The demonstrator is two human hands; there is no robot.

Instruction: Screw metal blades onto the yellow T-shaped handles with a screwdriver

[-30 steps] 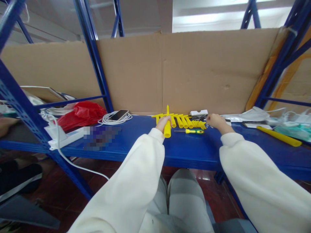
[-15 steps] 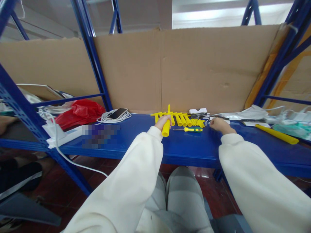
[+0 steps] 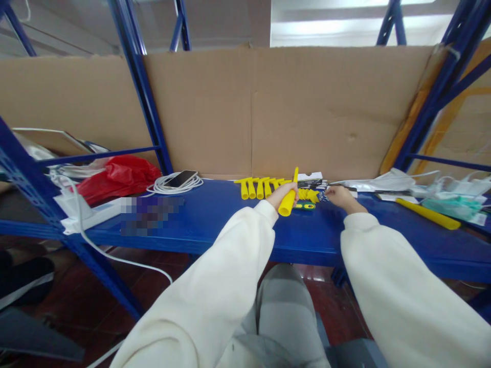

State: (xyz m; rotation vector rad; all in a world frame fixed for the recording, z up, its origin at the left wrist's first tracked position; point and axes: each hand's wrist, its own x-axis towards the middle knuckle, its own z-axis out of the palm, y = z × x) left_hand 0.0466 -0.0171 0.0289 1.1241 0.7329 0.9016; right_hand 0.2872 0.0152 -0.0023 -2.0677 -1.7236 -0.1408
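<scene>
My left hand [image 3: 281, 196] is closed around a yellow plastic tube-shaped handle [image 3: 287, 206], its open end towards me and its thin upper part pointing up. Behind that hand stretches a row of similar yellow T-shaped handles [image 3: 260, 190]. A green-and-yellow screwdriver [image 3: 307, 206] lies partly hidden behind the held handle. Small yellow pieces [image 3: 308, 194] sit in a cluster just beyond. My right hand [image 3: 342, 198] rests low over the table with fingers pinched, beside a pile of tiny parts [image 3: 322, 196]; whatever is between its fingertips is too small to make out.
On the blue table [image 3: 230, 225], a phone [image 3: 183, 179] lies on a coiled white cable [image 3: 163, 186]. A red bag [image 3: 118, 176] and a white power strip [image 3: 95, 217] are at left. A long yellow tube [image 3: 427, 213] lies right. Cardboard [image 3: 307, 112] walls the back.
My left hand has moved right with the yellow handle, now in front of the screwdriver. My right hand's fingers have come to the pile of tiny parts. The view has shifted slightly.
</scene>
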